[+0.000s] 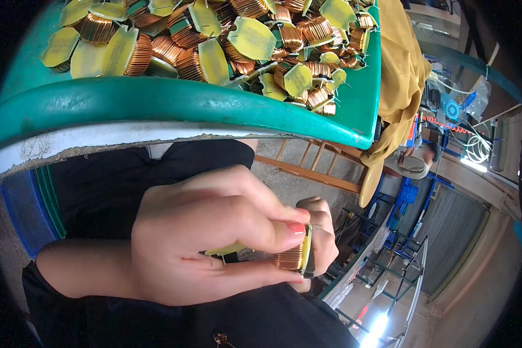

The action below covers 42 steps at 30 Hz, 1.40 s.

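My left hand (pixel 214 232) reaches in from the left, its thumb and fingers pinched round a copper-wound coil (pixel 290 257) with a yellow end plate. A second yellow plate (pixel 226 249) shows inside its palm, mostly hidden by the fingers. On the coil's far right side is my right hand (pixel 323 235), fingers curled, with a fingertip under the coil's lower edge. Much of that hand is behind the coil. Both hands are over my dark-clothed lap, below the table edge.
A green tray (pixel 156 95) heaped with copper coils (pixel 252 37) with yellow plates and wire leads stands on a worn white table edge (pixel 69 145). Mustard cloth (pixel 397 75) hangs at its right. Beyond are a wooden ladder-like frame (pixel 307 168), shelving and a seated person (pixel 414 165).
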Tool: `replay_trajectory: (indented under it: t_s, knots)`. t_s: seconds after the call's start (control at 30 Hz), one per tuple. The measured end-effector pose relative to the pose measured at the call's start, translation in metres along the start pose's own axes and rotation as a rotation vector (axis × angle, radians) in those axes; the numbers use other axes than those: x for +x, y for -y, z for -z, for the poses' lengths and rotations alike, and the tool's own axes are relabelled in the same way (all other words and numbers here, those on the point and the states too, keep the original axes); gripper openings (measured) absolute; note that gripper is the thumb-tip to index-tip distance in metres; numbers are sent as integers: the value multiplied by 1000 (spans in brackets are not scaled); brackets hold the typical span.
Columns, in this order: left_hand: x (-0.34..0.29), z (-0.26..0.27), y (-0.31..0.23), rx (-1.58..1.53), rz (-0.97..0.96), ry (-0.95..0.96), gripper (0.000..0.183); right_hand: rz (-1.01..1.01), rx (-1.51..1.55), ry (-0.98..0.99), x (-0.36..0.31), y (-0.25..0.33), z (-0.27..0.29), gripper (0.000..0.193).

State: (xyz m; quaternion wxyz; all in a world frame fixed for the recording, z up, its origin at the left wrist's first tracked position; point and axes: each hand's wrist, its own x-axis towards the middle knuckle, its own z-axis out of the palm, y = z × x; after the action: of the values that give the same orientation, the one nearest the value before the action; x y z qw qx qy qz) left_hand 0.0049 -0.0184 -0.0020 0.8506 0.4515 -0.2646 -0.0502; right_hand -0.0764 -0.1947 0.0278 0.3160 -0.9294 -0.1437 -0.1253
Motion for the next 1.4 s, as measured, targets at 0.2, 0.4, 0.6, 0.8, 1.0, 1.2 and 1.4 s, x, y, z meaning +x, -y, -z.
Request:
replay_trajectory:
  t_s: [0.2,0.4,0.6,0.8,1.0,1.2,1.4]
  knots:
    - [0,3,-4,2,13,25,37,-65,-42,98,-4,4,7,42]
    - [0,-7,-2,-49,-59,5,34,73,228,-123,1,-9,-5,43]
    - [-1,-2,-11,-4,43,63,33,-57,175,-88,9,-23,-3,42]
    - [-2,-5,-8,-21,11,49,33,62,47,-71,10,-19,-9,42]
    - [-1,1,-8,14,46,59,33,23,-27,-87,11,-17,-15,43]
    - [1,-6,-6,27,90,-1,32,51,-24,-118,3,-30,-12,42]
    - [-1,-16,-14,44,113,-42,26,-170,-141,-106,-30,-65,-17,21]
